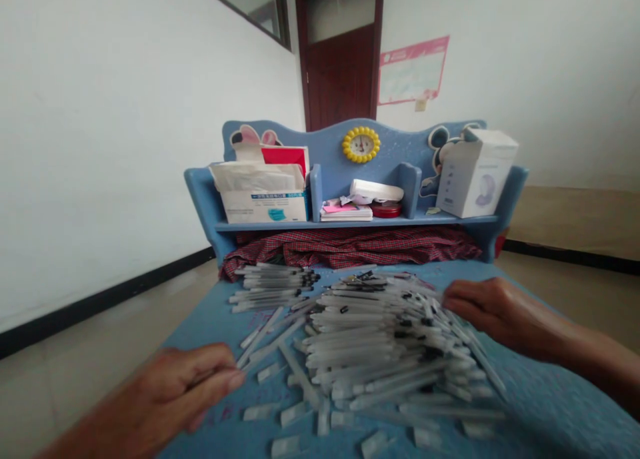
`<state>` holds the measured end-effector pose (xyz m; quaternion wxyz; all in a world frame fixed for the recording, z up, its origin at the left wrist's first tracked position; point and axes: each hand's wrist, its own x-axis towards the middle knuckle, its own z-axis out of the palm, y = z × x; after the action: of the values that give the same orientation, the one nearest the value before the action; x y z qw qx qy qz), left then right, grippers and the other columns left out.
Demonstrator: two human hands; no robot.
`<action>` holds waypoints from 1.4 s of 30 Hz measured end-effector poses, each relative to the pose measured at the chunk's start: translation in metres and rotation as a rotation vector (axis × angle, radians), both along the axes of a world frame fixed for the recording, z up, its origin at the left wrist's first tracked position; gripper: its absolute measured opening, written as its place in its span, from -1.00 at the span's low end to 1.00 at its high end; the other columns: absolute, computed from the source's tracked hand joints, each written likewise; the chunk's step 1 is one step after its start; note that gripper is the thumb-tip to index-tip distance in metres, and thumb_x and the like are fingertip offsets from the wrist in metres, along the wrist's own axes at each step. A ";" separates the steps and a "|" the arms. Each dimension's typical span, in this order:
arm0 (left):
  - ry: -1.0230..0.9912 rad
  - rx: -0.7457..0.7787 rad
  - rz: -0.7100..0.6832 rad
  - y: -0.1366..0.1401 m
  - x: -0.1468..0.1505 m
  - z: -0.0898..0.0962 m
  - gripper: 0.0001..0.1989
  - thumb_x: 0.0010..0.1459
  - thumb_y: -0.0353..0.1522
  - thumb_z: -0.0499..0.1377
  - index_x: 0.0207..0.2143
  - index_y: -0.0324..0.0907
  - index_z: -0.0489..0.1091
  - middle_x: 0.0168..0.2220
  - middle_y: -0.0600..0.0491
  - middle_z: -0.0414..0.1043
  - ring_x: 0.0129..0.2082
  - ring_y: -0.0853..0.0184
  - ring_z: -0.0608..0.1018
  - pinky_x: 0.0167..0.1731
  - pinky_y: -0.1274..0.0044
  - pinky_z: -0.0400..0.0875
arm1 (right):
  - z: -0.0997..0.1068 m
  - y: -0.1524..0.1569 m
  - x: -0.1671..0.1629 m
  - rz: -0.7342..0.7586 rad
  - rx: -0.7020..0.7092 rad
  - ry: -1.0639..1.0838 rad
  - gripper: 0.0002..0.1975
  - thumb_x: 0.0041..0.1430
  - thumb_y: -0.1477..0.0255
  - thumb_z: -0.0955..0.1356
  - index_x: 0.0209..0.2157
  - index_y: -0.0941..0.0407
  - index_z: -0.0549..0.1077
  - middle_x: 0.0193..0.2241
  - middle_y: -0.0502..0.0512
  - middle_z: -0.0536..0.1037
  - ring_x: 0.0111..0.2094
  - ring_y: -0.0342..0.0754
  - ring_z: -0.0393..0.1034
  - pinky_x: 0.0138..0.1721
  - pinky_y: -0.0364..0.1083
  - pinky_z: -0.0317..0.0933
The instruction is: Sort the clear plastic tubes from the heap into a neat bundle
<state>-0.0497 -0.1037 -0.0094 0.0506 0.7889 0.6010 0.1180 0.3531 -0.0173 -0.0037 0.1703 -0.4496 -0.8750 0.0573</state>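
Note:
A large heap of translucent white pen barrels point(350, 335), some with black ends, covers the middle of the blue desk point(200, 325). Behind it to the left lies a smaller row of similar barrels point(265, 289) with black tips. My left hand point(193, 392) is closed, thumb against fingers, left of the heap and close to a few loose barrels point(263, 329). At the heap's right edge my right hand point(483, 302) has its fingers curled closed. Whatever either hand holds is hidden. Short clear pen caps point(293, 413) lie scattered along the front.
A blue shelf point(360, 224) rises at the back, holding a face-mask box point(265, 205), papers, a red tin point(387, 209) and a white carton point(477, 172). A yellow flower clock point(361, 145) is on its back panel. Checked cloth point(350, 247) lies bunched beneath.

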 end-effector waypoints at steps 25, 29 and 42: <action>0.383 0.103 0.117 0.059 0.023 0.002 -0.78 0.21 -0.39 -0.03 -0.32 -0.19 0.41 -0.29 -0.04 0.43 -0.30 0.27 0.51 -0.27 0.50 0.35 | -0.028 0.059 -0.060 -0.199 0.248 -0.159 -0.65 0.22 0.23 0.16 -0.43 0.05 0.48 -0.50 0.06 0.56 -0.47 -0.05 0.44 -0.54 -0.15 -0.09; 0.459 0.072 0.187 0.102 0.018 0.001 -0.84 0.07 -0.49 0.07 -0.33 -0.23 0.44 -0.26 -0.14 0.46 -0.25 0.14 0.52 -0.30 0.43 0.37 | -0.031 0.054 -0.061 -0.264 0.340 -0.092 -0.62 0.21 0.21 0.16 -0.50 0.06 0.46 -0.55 0.06 0.55 -0.53 -0.06 0.41 -0.55 -0.14 -0.11; 0.496 0.061 0.121 0.122 0.016 -0.001 -0.84 0.07 -0.49 0.05 -0.35 -0.20 0.43 -0.25 -0.10 0.45 -0.18 0.20 0.47 -0.21 0.45 0.34 | -0.041 0.046 -0.056 -0.107 0.375 0.095 -0.59 0.24 0.24 0.15 -0.54 0.10 0.44 -0.56 0.06 0.52 -0.55 -0.12 0.38 -0.49 -0.15 0.01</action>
<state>-0.0338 0.0180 -0.0101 -0.1295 0.7576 0.6371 -0.0583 0.2968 0.0289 -0.0449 0.2951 -0.4526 -0.8361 -0.0946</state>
